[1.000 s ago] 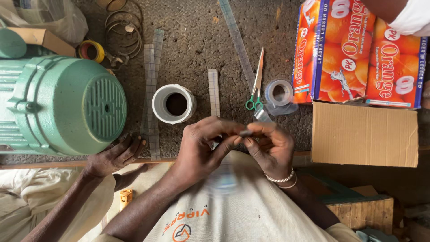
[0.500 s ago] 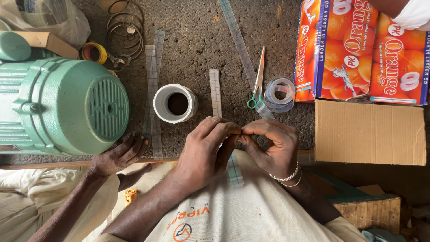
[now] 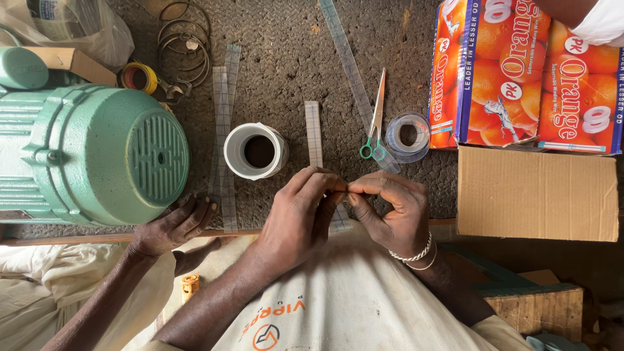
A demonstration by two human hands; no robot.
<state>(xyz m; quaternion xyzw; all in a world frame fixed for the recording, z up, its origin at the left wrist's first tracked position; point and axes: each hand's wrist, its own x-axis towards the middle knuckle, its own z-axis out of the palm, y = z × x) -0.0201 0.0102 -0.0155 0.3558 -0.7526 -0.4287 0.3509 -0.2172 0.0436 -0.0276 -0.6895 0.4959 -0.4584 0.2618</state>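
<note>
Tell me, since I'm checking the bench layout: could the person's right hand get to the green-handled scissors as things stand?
Probably yes. The scissors lie in the open on the mat just beyond the right hand, with nothing between them. But that hand is pinching something small together with the left hand, so it would have to let go first.

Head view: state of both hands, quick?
Left hand: fingers pinched shut on something small at the fingertips; too small to tell what.
Right hand: pinched shut on the same spot.

Single head camera, looking straight down, close over workbench (image 3: pixel 286 58)
</note>
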